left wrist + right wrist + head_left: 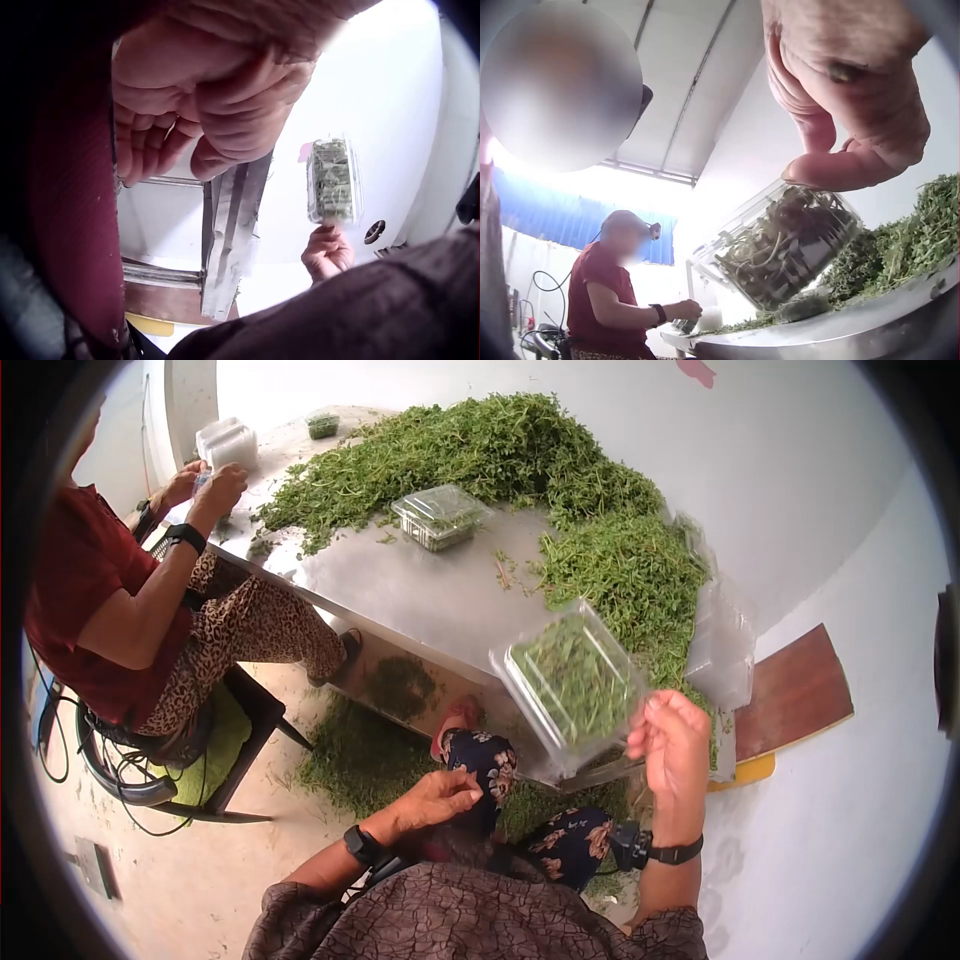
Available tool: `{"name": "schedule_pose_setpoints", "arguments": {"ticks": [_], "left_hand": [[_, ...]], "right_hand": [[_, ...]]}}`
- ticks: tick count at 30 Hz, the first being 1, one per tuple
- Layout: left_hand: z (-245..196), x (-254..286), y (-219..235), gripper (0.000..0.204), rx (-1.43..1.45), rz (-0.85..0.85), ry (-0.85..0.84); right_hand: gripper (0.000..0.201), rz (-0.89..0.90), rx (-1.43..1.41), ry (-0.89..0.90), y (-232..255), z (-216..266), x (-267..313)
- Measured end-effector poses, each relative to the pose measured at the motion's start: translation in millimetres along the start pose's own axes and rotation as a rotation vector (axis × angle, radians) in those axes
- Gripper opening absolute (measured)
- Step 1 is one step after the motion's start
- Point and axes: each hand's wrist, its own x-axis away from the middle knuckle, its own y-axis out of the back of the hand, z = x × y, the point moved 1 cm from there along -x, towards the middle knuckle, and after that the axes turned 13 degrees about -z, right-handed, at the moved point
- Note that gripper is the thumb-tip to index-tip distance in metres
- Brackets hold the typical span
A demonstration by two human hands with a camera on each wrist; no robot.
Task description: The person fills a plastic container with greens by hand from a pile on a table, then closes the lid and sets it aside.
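Observation:
My right hand (pixel 672 740) pinches one edge of a clear plastic clamshell box (pixel 575 678) filled with green leafy sprigs. The box is tilted and held up over the near edge of the metal table. In the right wrist view, thumb and finger meet at the rim of the box (pixel 780 247), and stems press against its clear wall. My left hand (pixel 440 800) hangs over my lap with loosely curled fingers and holds nothing. The left wrist view shows that hand (pixel 202 97) close up, apart from the box (pixel 330 180).
A large heap of greens (pixel 480 450) covers the back and right of the table (pixel 400 595). Another clamshell box (pixel 440 517) stands mid-table. Stacked empty boxes (pixel 722 640) are at the right edge. A seated person in red (pixel 110 595) works at left. Greens (pixel 360 750) lie on the floor.

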Motion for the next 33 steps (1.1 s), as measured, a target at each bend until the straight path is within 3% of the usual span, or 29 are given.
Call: {"name": "schedule_pose_setpoints", "arguments": {"ticks": [2, 5, 7, 9, 13, 18, 23, 28, 31, 33], "left_hand": [[-6.1, 0.3, -0.2, 0.026, -0.319, 0.015, -0.090], [21.1, -4.8, -0.6, 0.025, -0.433, 0.016, -0.227], [22.1, -7.3, 1.6, 0.025, -0.402, 0.018, -0.208], [21.9, -9.3, 3.9, 0.029, -0.288, 0.078, -0.029], [26.3, -11.2, 4.5, 0.027, -0.283, 0.072, -0.020], [27.9, -11.5, 7.0, 0.024, -0.281, 0.015, -0.124], [29.8, -14.0, 10.3, 0.024, -0.294, 0.025, -0.037], [38.4, -18.1, 10.2, 0.024, -0.239, 0.037, 0.043], [35.1, -16.8, 10.4, 0.019, -0.300, 0.043, 0.014], [34.9, -15.0, 9.3, 0.020, -0.166, -0.006, 0.029]], "right_hand": [[0.012, 0.002, -0.038, -0.029, -12.9, 2.1, -19.2], [0.012, 0.002, -0.076, -0.044, -33.0, -2.1, -43.9], [0.012, 0.011, -0.074, -0.035, -45.9, -4.2, -58.0], [0.013, -0.017, -0.083, -0.078, -57.3, -8.4, -72.2], [0.015, 0.025, -0.047, -0.122, -77.2, -18.1, -96.1], [0.013, 0.071, -0.111, -0.147, -108.5, -30.5, -114.0], [0.013, 0.199, -0.078, -0.246, -145.7, -38.1, -120.0], [0.016, 0.329, 0.204, -0.142, -181.6, -46.2, -120.3], [0.023, 0.392, 0.422, -0.143, -184.4, -44.1, -113.1], [0.027, 0.387, 0.460, -0.110, -178.0, -42.3, -104.3]]}}
